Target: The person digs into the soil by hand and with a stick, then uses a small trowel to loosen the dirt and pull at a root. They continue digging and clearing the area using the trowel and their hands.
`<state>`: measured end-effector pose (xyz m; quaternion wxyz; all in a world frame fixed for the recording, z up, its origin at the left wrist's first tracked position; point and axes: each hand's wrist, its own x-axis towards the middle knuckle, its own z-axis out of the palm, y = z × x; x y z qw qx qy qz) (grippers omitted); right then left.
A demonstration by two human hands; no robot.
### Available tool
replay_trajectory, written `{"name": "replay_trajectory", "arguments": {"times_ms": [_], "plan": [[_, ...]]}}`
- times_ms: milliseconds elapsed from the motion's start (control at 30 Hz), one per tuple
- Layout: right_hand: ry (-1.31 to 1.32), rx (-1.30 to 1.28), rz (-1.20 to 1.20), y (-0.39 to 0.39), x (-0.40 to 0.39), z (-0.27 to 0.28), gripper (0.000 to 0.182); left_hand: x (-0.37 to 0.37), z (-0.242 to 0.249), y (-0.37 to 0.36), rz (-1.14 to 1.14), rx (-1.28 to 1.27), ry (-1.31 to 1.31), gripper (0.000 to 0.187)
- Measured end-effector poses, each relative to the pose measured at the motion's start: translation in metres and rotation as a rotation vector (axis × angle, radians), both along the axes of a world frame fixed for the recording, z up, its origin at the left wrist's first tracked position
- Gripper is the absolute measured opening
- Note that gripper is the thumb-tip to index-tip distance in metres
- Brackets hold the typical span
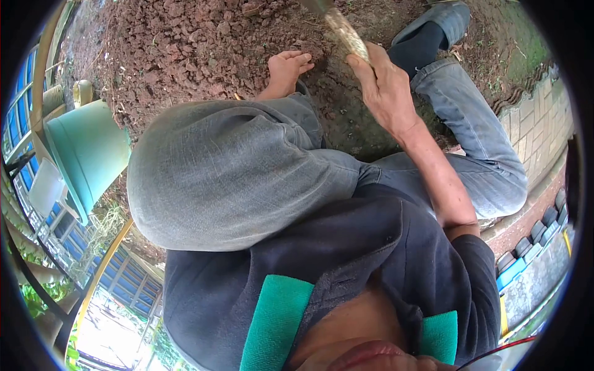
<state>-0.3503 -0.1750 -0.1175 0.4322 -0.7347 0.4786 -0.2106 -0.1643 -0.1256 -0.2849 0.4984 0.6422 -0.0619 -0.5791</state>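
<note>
My right hand (388,89) is closed round the pale wooden handle (348,34) of a tool. The dark end of this tool (317,5) is cut off by the top edge of the view, so its kind cannot be made out. Just past my bent left knee, my left hand (288,69) is held low over the reddish-brown soil (204,46), fingers loosely extended and nothing visible in them. Clods of loosened soil lie ahead and to the left of it. Darker, smoother ground (356,127) shows between my legs.
A teal bucket (93,151) stands on the left, with a white container (46,187) beside it. My shoe (448,21) rests at the upper right. Brick paving (535,120) borders the soil on the right, and several dark pots (538,232) stand in a row farther down.
</note>
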Motion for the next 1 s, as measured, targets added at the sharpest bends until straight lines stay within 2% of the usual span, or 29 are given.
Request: {"name": "replay_trajectory", "arguments": {"times_ms": [33,133,167,267,300,400,433,533,567,633,700,767,867,900,1000], "plan": [[-0.005,-0.096,-0.008,0.006,-0.002,-0.01,0.027,0.0,0.001,-0.001,0.013,-0.007,-0.003,0.03],[0.554,0.219,0.227,0.016,-0.026,-0.098,0.033,0.004,0.004,-0.001,-0.024,0.012,0.039,0.03],[0.498,0.192,0.227,0.012,-0.025,-0.096,0.036,0.004,0.003,-0.003,-0.022,0.016,0.041,0.028],[0.349,-0.025,0.224,0.0,-0.017,-0.06,0.025,0.008,0.0,0.004,0.001,0.036,0.039,0.023],[0.316,0.059,0.117,-0.001,-0.006,-0.024,0.022,0.007,0.002,-0.002,0.004,0.02,0.032,0.022],[0.131,-0.29,0.048,0.007,0.0,-0.037,0.022,0.002,0.002,0.0,0.03,-0.006,0.044,0.014],[0.269,-0.18,0.061,0.014,-0.005,-0.056,0.034,0.001,0.001,0.0,0.035,-0.004,0.061,0.013],[0.532,0.077,0.227,0.005,-0.015,-0.102,0.033,0.003,0.002,-0.003,-0.012,0.008,0.037,0.011],[0.406,0.031,0.254,-0.003,-0.023,-0.108,0.032,0.004,0.001,-0.001,-0.028,0.023,0.02,0.01],[0.467,-0.12,0.388,-0.016,-0.017,-0.057,0.031,0.002,-0.003,0.007,0.01,-0.034,0.027,0.01],[0.375,-0.155,0.291,-0.005,-0.008,-0.028,0.031,0.004,-0.007,0.003,0.009,-0.073,0.032,0.013],[0.255,-0.06,0.053,-0.003,0.003,-0.023,0.032,0.0,-0.006,-0.001,0.047,-0.057,-0.031,0.021],[0.576,0.126,0.183,0.005,-0.011,-0.106,0.034,-0.007,0.0,-0.002,0.003,-0.045,-0.218,0.032],[0.565,0.085,0.221,0.0,-0.014,-0.104,0.035,-0.007,0.002,-0.006,-0.031,-0.046,-0.296,0.036],[0.508,0.202,0.349,-0.024,-0.013,-0.087,0.034,-0.001,-0.002,-0.007,-0.035,-0.119,-0.218,0.04]]}}
